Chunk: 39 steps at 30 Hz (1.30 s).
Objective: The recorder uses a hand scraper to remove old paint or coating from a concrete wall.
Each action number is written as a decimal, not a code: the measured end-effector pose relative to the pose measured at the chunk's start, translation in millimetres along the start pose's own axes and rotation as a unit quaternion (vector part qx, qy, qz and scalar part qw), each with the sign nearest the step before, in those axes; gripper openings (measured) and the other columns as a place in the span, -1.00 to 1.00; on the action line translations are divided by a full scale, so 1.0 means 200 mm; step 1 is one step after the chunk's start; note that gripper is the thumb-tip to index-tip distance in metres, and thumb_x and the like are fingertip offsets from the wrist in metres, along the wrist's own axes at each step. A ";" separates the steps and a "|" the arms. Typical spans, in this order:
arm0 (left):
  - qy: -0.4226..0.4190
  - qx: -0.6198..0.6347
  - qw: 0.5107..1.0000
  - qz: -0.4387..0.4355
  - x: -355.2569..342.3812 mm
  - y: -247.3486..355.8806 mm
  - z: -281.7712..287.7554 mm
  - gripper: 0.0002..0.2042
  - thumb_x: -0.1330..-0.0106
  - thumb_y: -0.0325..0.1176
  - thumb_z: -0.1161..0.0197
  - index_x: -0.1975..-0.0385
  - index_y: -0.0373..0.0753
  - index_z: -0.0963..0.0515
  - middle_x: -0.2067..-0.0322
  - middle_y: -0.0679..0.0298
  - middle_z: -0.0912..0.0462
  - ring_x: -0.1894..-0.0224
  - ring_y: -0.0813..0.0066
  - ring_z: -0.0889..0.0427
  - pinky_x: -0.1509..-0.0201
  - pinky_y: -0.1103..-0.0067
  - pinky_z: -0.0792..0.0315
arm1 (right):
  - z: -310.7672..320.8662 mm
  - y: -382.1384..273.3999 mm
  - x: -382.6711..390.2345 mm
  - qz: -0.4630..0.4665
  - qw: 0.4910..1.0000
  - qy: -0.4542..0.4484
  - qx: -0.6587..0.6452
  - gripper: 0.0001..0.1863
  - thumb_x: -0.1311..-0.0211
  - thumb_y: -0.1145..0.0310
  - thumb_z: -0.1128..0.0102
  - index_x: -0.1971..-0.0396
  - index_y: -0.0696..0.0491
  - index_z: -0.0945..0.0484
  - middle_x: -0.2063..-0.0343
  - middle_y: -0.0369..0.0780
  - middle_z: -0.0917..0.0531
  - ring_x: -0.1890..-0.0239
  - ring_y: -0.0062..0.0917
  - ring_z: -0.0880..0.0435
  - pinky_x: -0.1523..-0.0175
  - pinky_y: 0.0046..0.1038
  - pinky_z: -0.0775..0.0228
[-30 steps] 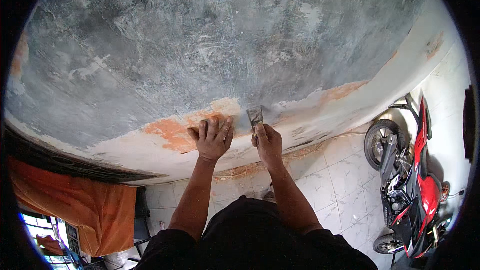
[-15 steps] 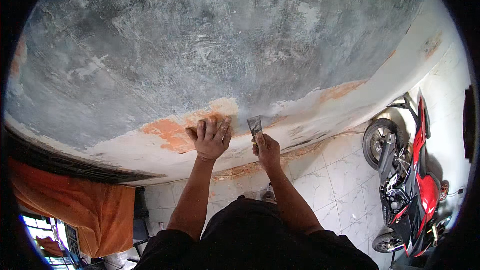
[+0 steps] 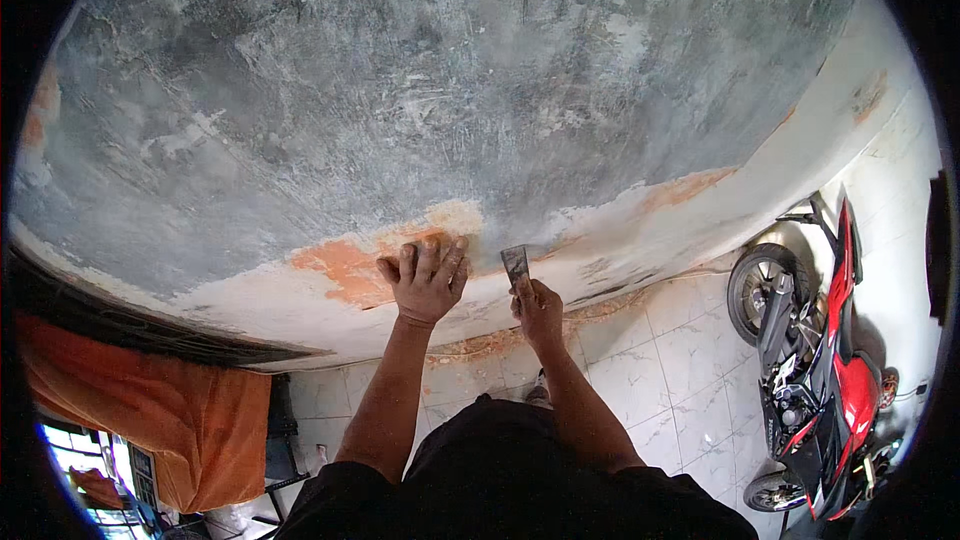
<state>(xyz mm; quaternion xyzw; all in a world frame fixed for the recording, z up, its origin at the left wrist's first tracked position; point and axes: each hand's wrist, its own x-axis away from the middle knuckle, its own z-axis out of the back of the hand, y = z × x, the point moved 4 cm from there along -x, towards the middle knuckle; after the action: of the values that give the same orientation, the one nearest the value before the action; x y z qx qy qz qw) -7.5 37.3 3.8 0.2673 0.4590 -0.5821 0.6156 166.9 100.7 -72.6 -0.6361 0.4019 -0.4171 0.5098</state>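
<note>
A large wall (image 3: 450, 90) with mottled grey coating has a lower band of white plaster and orange patches (image 3: 340, 265). My left hand (image 3: 428, 280) lies with fingers spread against the orange patch. To its right, my right hand (image 3: 537, 310) grips a metal putty knife (image 3: 514, 265), fingers closed round the lower end. The blade is up against the wall at the border of grey and white; I cannot tell exactly how much of its edge touches.
A red and black motorbike (image 3: 855, 390) stands at the right on white tiled floor (image 3: 660, 380). An orange cloth (image 3: 180, 420) is draped at the lower left, beside dark furniture. A thin cable and debris run along the foot of the wall.
My right hand and the putty knife have moved down the picture over the last second, ending slightly right of where they were. My left hand stays in nearly the same spot.
</note>
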 end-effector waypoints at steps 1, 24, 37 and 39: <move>0.007 0.006 1.000 -0.001 0.00 0.00 -0.01 -0.62 -0.20 -0.03 -0.14 -0.04 0.16 -0.47 -0.26 0.21 -0.13 -0.29 0.05 -0.06 -0.32 0.02 0.41 | 0.00 -0.02 -0.04 0.023 1.000 -0.005 -0.013 -0.60 -0.31 0.13 0.00 0.50 0.19 -0.51 0.76 -0.35 -0.40 0.69 -0.70 -0.32 0.55 -0.59 -0.18; -0.016 0.027 0.999 0.023 -0.01 -0.01 0.03 -0.59 -0.19 -0.09 -0.12 -0.10 0.26 -0.41 -0.33 0.34 -0.01 -0.39 0.23 0.14 -0.35 0.10 0.50 | -0.09 -0.11 0.03 0.006 0.999 0.026 0.032 -0.62 -0.31 0.14 -0.01 0.51 0.17 -0.50 0.73 -0.36 -0.42 0.69 -0.71 -0.33 0.57 -0.61 -0.17; -0.049 0.009 0.998 0.030 0.00 -0.01 0.08 -0.58 -0.21 -0.14 -0.15 -0.11 0.33 -0.38 -0.30 0.41 -0.08 -0.36 0.28 0.06 -0.36 0.10 0.38 | -0.17 -0.30 0.00 0.063 0.998 0.006 -0.004 -0.59 -0.32 0.11 0.02 0.52 0.17 -0.48 0.75 -0.33 -0.42 0.70 -0.70 -0.35 0.57 -0.58 -0.19; -0.061 0.013 0.997 0.041 -0.02 -0.01 0.08 -0.56 -0.21 -0.16 -0.17 -0.12 0.33 -0.37 -0.30 0.42 -0.08 -0.36 0.29 0.05 -0.37 0.11 0.38 | -0.19 -0.38 -0.01 0.096 0.995 -0.004 -0.029 -0.62 -0.33 0.15 0.04 0.52 0.16 -0.47 0.76 -0.35 -0.39 0.70 -0.72 -0.32 0.57 -0.61 -0.16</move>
<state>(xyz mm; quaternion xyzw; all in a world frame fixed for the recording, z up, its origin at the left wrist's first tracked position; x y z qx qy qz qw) -4.4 25.4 14.7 0.2576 0.4016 -0.5772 0.6627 136.7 103.0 6.7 -0.6109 0.4711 -0.3515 0.5304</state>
